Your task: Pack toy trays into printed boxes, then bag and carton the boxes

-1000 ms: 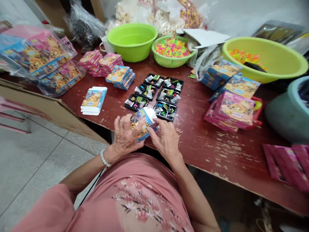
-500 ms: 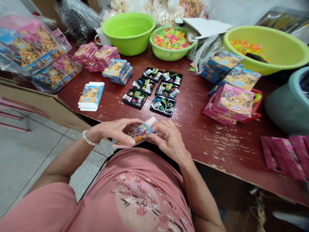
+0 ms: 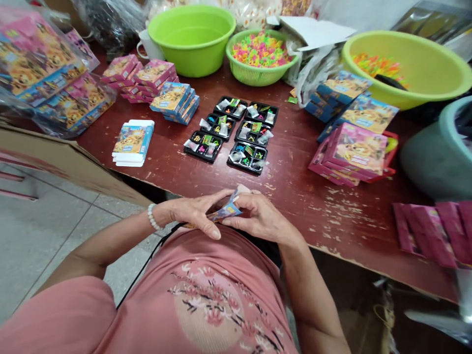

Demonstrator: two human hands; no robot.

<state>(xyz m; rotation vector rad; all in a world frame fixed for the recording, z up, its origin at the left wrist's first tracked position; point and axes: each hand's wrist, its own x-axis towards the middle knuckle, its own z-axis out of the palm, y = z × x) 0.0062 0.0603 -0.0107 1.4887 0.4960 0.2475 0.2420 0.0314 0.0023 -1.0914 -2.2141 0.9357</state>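
Note:
Between my two hands, at the table's front edge, is a small blue printed cardboard box (image 3: pixel 229 210), squeezed so that its end gapes. My left hand (image 3: pixel 197 214) grips it from the left, thumb across the near side. At the open end, the fingers of my right hand (image 3: pixel 260 216) are closed on the flaps; some fingertips are hidden. Beyond my hands lie several black compartment trays (image 3: pixel 246 158) with small coloured pieces and little packets. To the left rests a stack of flat blue cartons (image 3: pixel 132 142).
Pink boxes (image 3: pixel 155 73) and blue boxes (image 3: pixel 173 98) stand at the back left. A green basin (image 3: pixel 191 46), a basket of coloured pieces (image 3: pixel 258 73) and a yellow basin (image 3: pixel 424 73) line the back. More pink boxes (image 3: pixel 357 150) are stacked right, near a grey bucket (image 3: pixel 431 157).
The box in my hands has been turned and pressed, so its printed face is narrower and its end bows open. My left thumb has shifted right and down. The view has shifted slightly.

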